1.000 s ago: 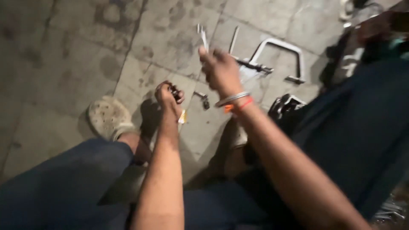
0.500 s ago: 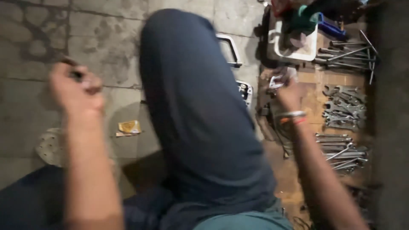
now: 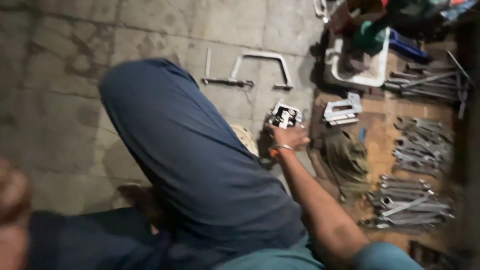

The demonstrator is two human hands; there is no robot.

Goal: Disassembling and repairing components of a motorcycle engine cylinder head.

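My right hand (image 3: 290, 136), with an orange band and a metal bangle at the wrist, reaches past my knee to a small black and silver metal part (image 3: 284, 115) on the concrete floor. Its fingers touch or nearly touch the part; the grip is blurred. My left hand (image 3: 11, 200) is a blur at the far left edge, and whatever is in it cannot be made out. My raised knee in blue trousers (image 3: 190, 160) fills the middle.
A bent metal frame (image 3: 261, 64) lies on the floor beyond the part. To the right are a silver bracket (image 3: 343, 111), an olive cloth (image 3: 348, 161), a white tub (image 3: 376, 75) and rows of several spanners (image 3: 421, 146) on a brown board.
The view has swung right. My right hand dropped from holding a thin white piece in the air to the metal part on the floor. My left hand slid out to the left edge.
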